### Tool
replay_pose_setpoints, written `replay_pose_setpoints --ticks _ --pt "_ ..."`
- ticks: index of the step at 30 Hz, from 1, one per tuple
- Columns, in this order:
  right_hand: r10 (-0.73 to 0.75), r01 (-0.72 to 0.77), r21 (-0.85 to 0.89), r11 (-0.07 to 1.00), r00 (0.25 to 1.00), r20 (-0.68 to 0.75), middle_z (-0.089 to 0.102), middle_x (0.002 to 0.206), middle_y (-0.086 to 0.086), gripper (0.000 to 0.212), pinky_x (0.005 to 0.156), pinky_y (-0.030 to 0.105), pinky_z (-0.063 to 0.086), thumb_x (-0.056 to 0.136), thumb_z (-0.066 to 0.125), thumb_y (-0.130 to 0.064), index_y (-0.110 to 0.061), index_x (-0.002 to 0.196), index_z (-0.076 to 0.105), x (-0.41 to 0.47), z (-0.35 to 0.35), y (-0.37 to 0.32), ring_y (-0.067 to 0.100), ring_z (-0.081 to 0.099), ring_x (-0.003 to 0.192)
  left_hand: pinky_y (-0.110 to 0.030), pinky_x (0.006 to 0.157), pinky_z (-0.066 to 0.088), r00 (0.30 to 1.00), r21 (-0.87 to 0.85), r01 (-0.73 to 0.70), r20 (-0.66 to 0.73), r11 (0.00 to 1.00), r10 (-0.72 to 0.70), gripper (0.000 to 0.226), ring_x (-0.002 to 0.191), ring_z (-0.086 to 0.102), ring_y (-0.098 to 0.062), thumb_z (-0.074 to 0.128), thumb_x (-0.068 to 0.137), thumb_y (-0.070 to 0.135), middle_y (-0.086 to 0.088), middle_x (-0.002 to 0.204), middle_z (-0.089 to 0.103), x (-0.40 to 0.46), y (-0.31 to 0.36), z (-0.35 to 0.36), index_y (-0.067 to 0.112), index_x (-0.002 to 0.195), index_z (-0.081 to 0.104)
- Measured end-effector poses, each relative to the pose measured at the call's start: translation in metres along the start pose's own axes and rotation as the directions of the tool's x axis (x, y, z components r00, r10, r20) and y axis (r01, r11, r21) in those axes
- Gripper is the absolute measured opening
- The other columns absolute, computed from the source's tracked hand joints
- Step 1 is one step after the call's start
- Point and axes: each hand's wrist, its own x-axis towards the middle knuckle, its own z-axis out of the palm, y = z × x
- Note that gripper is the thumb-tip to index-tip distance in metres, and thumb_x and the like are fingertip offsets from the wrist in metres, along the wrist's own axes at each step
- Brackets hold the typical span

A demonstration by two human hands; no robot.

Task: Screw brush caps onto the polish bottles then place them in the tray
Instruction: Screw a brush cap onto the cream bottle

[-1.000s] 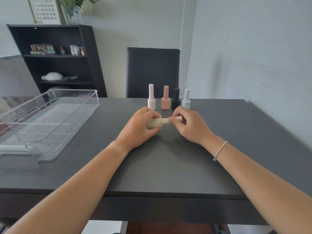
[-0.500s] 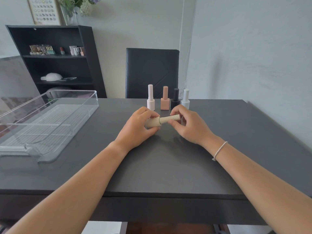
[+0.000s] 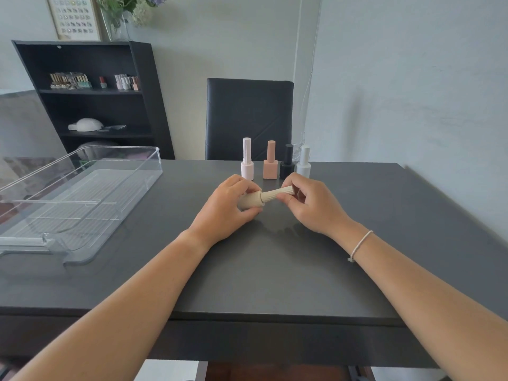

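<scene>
Left hand (image 3: 225, 207) grips beige bottle (image 3: 249, 201); right hand (image 3: 310, 204) pinches its cap (image 3: 277, 193).

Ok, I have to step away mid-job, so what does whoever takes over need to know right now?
Left hand grips the beige bottle, held sideways above the table.
Right hand pinches its ribbed brush cap, seated on the neck; whether fully tight cannot be told.
Four capped bottles stand in a row behind: pale pink, peach, black, white.
The clear tray on the left holds no bottles.
Left: finish this cap, check the others, move all five into the tray.
</scene>
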Motion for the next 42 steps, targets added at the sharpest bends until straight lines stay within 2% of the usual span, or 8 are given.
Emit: replay_pose_setpoints --ticks 6,10,14,17,22,25,37,42 --pt "0.003 0.0 0.074 0.997 0.999 -0.052 0.042 0.052 -0.012 0.014 0.049 0.017 0.03 0.087 0.059 -0.024 -0.012 0.081 0.056 0.002 0.002 0.001 0.007 0.039 0.05 -0.008 0.07 0.035 0.999 -0.055 0.049 0.024 0.997 -0.048 0.033 0.088 0.049 -0.002 0.073 0.073 0.027 0.007 0.099 0.057 0.0 -0.003 -0.001 0.027 0.104 0.061" --pt "0.039 -0.028 0.121 0.992 0.995 -0.089 0.044 0.055 -0.013 0.015 0.052 0.013 0.033 0.086 0.06 -0.023 -0.009 0.081 0.056 0.014 0.0 -0.001 0.004 0.042 0.052 -0.015 0.076 0.04 0.983 -0.088 0.178 -0.032 0.98 -0.182 0.031 0.093 0.051 -0.006 0.066 0.077 0.039 0.012 0.1 0.056 -0.004 -0.014 -0.021 0.037 0.105 0.056" --pt "0.042 -0.039 0.11 0.993 0.999 -0.03 0.051 0.058 -0.016 0.017 0.054 0.016 0.033 0.086 0.058 -0.024 -0.01 0.08 0.051 0.037 0.001 -0.011 0.003 0.042 0.051 -0.031 0.094 0.034 0.935 0.137 0.354 -0.03 0.925 -0.353 0.028 0.114 0.044 -0.022 0.054 0.084 0.026 0.002 0.115 0.055 -0.008 -0.038 -0.038 0.028 0.112 0.058" --pt "0.042 -0.044 0.08 0.996 0.999 0.031 0.05 0.065 -0.014 0.015 0.059 0.026 0.037 0.086 0.057 -0.026 -0.016 0.078 0.05 0.059 0.007 -0.025 0.005 0.044 0.057 -0.038 0.101 0.029 0.89 0.289 0.434 0.01 0.853 -0.456 0.031 0.123 0.038 -0.025 0.053 0.086 0.034 -0.001 0.128 0.051 -0.01 -0.044 -0.038 0.028 0.115 0.057" --pt "0.046 -0.048 0.03 0.998 0.997 0.06 0.061 0.093 -0.001 0.017 0.08 0.038 0.046 0.088 0.055 -0.024 -0.01 0.096 0.059 0.094 0.022 -0.042 0.019 0.055 0.087 -0.037 0.103 0.025 0.897 0.359 0.41 0.008 0.838 -0.443 0.035 0.124 0.04 -0.023 0.05 0.085 0.043 0.002 0.13 0.05 -0.012 -0.047 -0.034 0.03 0.117 0.057" --pt "0.083 -0.084 0.017 0.996 0.995 0.048 0.062 0.096 0.0 0.015 0.085 0.044 0.049 0.087 0.056 -0.022 -0.012 0.096 0.06 0.11 0.031 -0.044 0.02 0.056 0.09 -0.037 0.102 0.026 0.905 0.361 0.397 0.002 0.844 -0.426 0.035 0.122 0.041 -0.023 0.05 0.085 0.044 0.002 0.129 0.051 -0.012 -0.048 -0.032 0.031 0.116 0.057" --pt "0.12 -0.12 -0.115 0.986 0.993 -0.01 0.064 0.092 -0.003 0.01 0.068 0.03 0.044 0.087 0.058 -0.022 -0.017 0.095 0.059 0.132 0.061 -0.041 0.017 0.058 0.083 -0.037 0.102 0.026 0.909 0.345 0.4 -0.028 0.849 -0.417 0.034 0.12 0.042 -0.022 0.051 0.083 0.046 0.002 0.126 0.053 -0.011 -0.051 -0.031 0.031 0.112 0.06" --pt "0.109 -0.112 -0.15 0.982 0.994 -0.029 0.069 0.103 0.003 0.018 0.068 0.028 0.04 0.088 0.058 -0.024 -0.016 0.104 0.059 0.135 0.065 -0.04 0.02 0.06 0.087 -0.037 0.102 0.027 0.905 0.341 0.408 -0.027 0.847 -0.425 0.033 0.12 0.042 -0.022 0.051 0.083 0.047 0.002 0.127 0.053 -0.01 -0.053 -0.031 0.032 0.111 0.06"
